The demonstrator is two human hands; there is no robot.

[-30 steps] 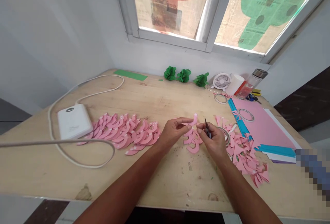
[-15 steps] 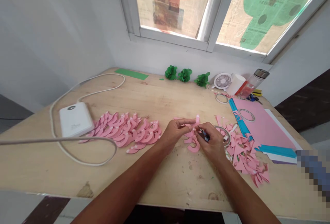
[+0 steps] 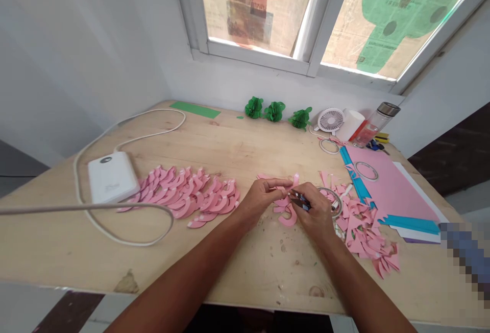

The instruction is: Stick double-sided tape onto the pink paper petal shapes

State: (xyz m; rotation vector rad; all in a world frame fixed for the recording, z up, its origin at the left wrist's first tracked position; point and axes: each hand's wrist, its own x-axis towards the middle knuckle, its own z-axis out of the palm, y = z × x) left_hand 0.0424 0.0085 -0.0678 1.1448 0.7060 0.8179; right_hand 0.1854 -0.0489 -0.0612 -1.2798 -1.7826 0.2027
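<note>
My left hand point(image 3: 261, 194) pinches a curved pink paper strip point(image 3: 296, 180) with a small whitish patch at its upper end. Close against it, my right hand point(image 3: 317, 210) is closed around a small dark tool point(image 3: 300, 200); fingers cover much of it, so its kind is unclear. The tool's tip meets the strip near the left fingertips. Below the hands, more curved pink pieces point(image 3: 288, 218) lie on the wooden table point(image 3: 252, 271). To the left, overlapping curved pink strips point(image 3: 184, 197) lie in rows, several with whitish ends.
Pink scraps point(image 3: 360, 231) and a tape roll point(image 3: 337, 201) lie beside my right hand. A white power bank point(image 3: 113, 177) and cable sit left. Green paper flowers point(image 3: 274, 112), a small fan point(image 3: 331, 120), a bottle point(image 3: 377, 124) and pink sheets point(image 3: 401, 185) stand or lie farther back and right.
The pink strip's upper end has shifted slightly right and down. My right hand has turned a little, and more of the dark tool shows. The piles have not moved.
</note>
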